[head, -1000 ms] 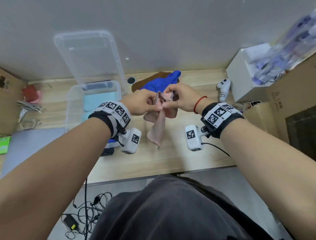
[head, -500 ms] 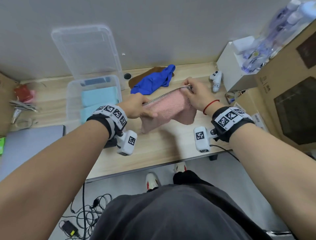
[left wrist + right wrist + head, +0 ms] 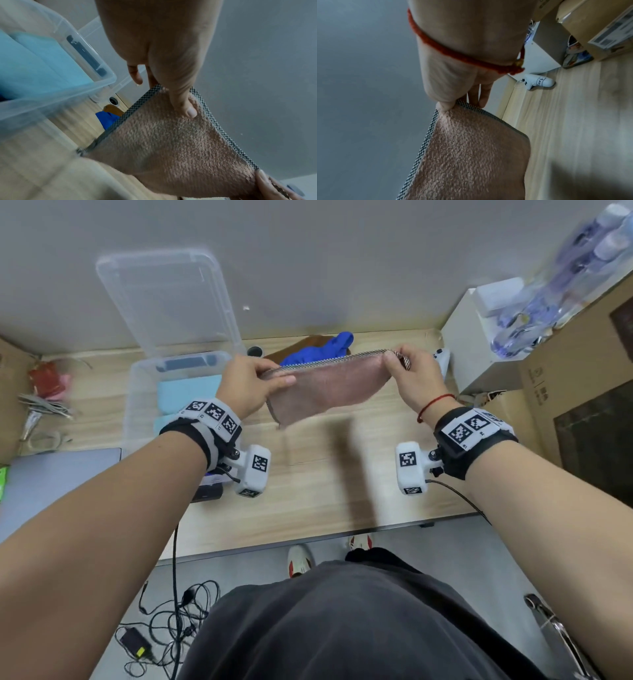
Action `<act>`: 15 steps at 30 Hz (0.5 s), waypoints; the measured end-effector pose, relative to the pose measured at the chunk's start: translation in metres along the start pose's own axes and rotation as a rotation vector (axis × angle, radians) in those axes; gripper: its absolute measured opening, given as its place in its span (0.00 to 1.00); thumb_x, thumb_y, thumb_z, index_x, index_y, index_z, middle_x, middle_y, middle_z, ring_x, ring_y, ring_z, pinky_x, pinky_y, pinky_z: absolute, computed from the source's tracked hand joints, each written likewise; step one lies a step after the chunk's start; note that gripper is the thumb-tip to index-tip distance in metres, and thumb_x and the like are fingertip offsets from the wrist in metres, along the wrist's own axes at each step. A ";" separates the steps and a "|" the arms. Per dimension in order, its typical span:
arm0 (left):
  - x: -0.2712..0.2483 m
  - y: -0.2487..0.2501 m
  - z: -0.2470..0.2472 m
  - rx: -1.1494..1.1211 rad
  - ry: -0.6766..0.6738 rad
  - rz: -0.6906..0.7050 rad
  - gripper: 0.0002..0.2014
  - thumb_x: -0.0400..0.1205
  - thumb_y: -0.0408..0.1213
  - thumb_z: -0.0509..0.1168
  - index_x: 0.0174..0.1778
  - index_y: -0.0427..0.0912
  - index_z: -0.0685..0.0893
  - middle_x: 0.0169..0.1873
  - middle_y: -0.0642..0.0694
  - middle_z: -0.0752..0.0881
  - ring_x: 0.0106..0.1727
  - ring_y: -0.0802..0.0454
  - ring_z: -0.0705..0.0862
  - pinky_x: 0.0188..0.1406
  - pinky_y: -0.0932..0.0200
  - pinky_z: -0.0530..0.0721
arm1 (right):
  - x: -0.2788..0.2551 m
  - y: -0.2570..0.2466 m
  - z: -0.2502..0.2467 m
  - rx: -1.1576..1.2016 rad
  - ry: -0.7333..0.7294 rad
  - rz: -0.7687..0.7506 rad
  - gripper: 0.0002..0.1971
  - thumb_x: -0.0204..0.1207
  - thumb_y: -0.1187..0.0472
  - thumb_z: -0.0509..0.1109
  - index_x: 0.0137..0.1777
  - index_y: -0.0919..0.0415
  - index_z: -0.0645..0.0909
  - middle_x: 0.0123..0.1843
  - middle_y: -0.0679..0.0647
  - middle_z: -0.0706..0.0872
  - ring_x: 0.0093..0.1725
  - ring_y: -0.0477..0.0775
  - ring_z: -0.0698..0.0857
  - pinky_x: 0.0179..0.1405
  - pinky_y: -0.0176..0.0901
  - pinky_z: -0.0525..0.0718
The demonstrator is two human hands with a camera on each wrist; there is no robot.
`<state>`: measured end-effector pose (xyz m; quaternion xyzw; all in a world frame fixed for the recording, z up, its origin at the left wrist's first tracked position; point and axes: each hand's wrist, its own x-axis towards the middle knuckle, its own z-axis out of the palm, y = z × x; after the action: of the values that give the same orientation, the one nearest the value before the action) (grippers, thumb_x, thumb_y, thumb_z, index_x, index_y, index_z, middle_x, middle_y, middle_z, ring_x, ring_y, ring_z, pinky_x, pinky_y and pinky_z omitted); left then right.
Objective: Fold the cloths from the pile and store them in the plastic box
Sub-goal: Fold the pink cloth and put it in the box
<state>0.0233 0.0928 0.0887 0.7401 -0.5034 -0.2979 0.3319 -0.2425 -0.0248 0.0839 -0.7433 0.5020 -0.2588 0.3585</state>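
Note:
A pink terry cloth (image 3: pixel 325 386) with a checked border is stretched flat in the air above the wooden table (image 3: pixel 325 491). My left hand (image 3: pixel 255 383) pinches its left top corner, thumb on the pink face (image 3: pixel 188 109). My right hand (image 3: pixel 407 371) pinches the right top corner (image 3: pixel 447 106). Behind the pink cloth lies the pile: a blue cloth (image 3: pixel 320 352) on a brown one (image 3: pixel 301 345). The clear plastic box (image 3: pixel 137 405) stands at the left with folded light-blue cloths (image 3: pixel 186 395) inside.
The box's clear lid (image 3: pixel 164 299) leans against the wall behind it. A white controller (image 3: pixel 440 361), a white box (image 3: pixel 479 344) and cardboard boxes (image 3: pixel 565 392) crowd the right. A grey laptop (image 3: pixel 61 477) lies at the left. Cables (image 3: pixel 164 621) lie on the floor.
My hands moved apart and rose, spreading the bunched pink cloth into a taut flat sheet held by its two top corners.

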 end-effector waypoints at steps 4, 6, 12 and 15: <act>0.014 0.007 0.013 -0.084 0.078 0.009 0.05 0.75 0.43 0.76 0.41 0.47 0.90 0.29 0.54 0.84 0.27 0.67 0.77 0.32 0.73 0.73 | 0.012 0.015 -0.007 0.128 0.028 0.057 0.17 0.81 0.48 0.65 0.41 0.61 0.84 0.36 0.50 0.82 0.38 0.45 0.79 0.43 0.42 0.78; 0.014 0.001 0.027 -0.048 0.005 0.018 0.08 0.79 0.43 0.72 0.42 0.42 0.90 0.28 0.52 0.83 0.27 0.68 0.76 0.32 0.74 0.71 | 0.008 0.027 -0.004 0.132 -0.001 0.080 0.18 0.82 0.49 0.65 0.44 0.65 0.84 0.37 0.53 0.83 0.38 0.47 0.79 0.42 0.43 0.77; -0.014 -0.064 0.088 0.245 -0.357 -0.082 0.17 0.84 0.45 0.64 0.34 0.37 0.83 0.27 0.45 0.78 0.33 0.48 0.74 0.35 0.55 0.68 | -0.036 0.115 0.029 -0.087 -0.279 0.296 0.17 0.75 0.40 0.67 0.34 0.53 0.80 0.33 0.56 0.85 0.35 0.52 0.80 0.41 0.50 0.79; -0.038 -0.087 0.111 0.364 -0.521 -0.131 0.19 0.85 0.44 0.63 0.26 0.49 0.73 0.24 0.50 0.74 0.33 0.47 0.74 0.35 0.56 0.66 | -0.068 0.142 0.040 -0.120 -0.452 0.374 0.15 0.81 0.48 0.67 0.37 0.57 0.79 0.33 0.61 0.86 0.31 0.52 0.79 0.36 0.43 0.78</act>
<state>-0.0269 0.1310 -0.0426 0.7171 -0.5676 -0.4030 0.0342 -0.3175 0.0156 -0.0549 -0.6966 0.5522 0.0137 0.4579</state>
